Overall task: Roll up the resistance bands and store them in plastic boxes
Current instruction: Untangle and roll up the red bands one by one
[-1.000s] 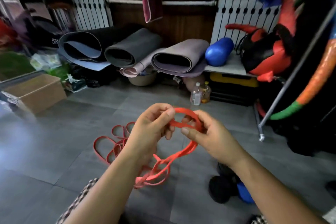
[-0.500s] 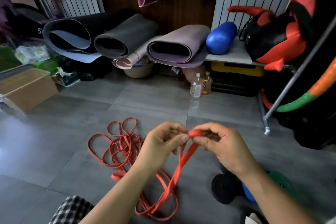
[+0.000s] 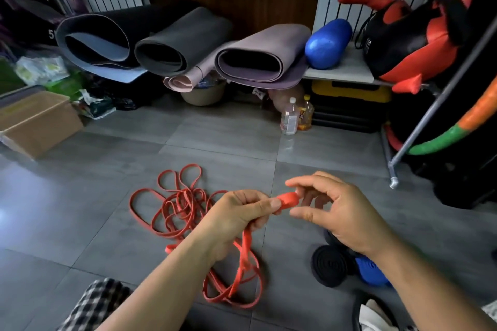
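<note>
Your L hand (image 3: 236,212), centre of frame, is clamped on the red band (image 3: 289,199): thumb on top, fingers curled under, pinching a small tight roll at the band's end. The rest of that band drops from under the L palm to the grey tile floor (image 3: 322,148) and lies in loose loops at lower centre, btwn your two forearms. Your R hand (image 3: 338,212) sits just right of the roll w/ forefinger above and thumb below, spread apart and not closed on it. The other R fingers curve in by the roll's end, but can't tell if they touch. A tangled pile of red bands (image 3: 174,204) lies on the floor left of the L hand, near the held band's loops. Checked cloth (image 3: 99,301) shows at lower left. A black disc (image 3: 332,266) w/ sth blue beside it sits under the R forearm. Across the top: rolled mats (image 3: 174,43), a blue roller (image 3: 328,43) on a shelf and 2 bottles (image 3: 290,118) on the floor below. A cardboard box (image 3: 35,123) is at mid-left edge.
</note>
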Available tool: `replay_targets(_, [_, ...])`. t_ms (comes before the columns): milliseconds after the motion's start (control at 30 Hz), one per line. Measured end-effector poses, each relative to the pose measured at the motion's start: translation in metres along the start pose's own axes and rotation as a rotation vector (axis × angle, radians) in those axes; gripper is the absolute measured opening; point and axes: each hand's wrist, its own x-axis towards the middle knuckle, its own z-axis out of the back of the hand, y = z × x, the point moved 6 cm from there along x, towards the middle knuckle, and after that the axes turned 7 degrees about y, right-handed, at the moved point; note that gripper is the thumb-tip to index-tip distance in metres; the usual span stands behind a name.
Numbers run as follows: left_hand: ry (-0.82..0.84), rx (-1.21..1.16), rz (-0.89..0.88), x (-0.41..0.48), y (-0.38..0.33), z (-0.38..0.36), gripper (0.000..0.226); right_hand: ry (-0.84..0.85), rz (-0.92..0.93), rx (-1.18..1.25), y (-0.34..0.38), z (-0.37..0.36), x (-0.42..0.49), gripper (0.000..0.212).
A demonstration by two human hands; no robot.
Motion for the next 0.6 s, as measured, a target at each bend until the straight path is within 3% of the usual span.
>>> replay_targets(133, [-0.063,0.225,0.022,-0.003,0.005,0.003,0.018,0.009,0.131,-0.505,0.011,-0.014,-0.007,0.021])
replay_targets(267, [-0.065,0.274,-0.005,-0.007,0.002,0.003,0.016,0.017,0.152,-0.672,0.016,-0.027,-0.006,0.015])
replay_targets(333, [-0.03,0.291,-0.021,-0.01,-0.002,0.002,0.011,0.044,0.123,-0.627,0.013,-0.031,-0.007,0.02])
replay_targets(467, [0.047,0.308,-0.065,-0.015,-0.013,-0.003,0.03,0.063,-0.026,-0.295,0.007,-0.02,-0.003,0.013])
replay_targets(600, [0.074,0.03,-0.049,-0.012,-0.007,-0.001,0.021,0.038,-0.047,0.145,0.011,-0.012,-0.002,0.018])
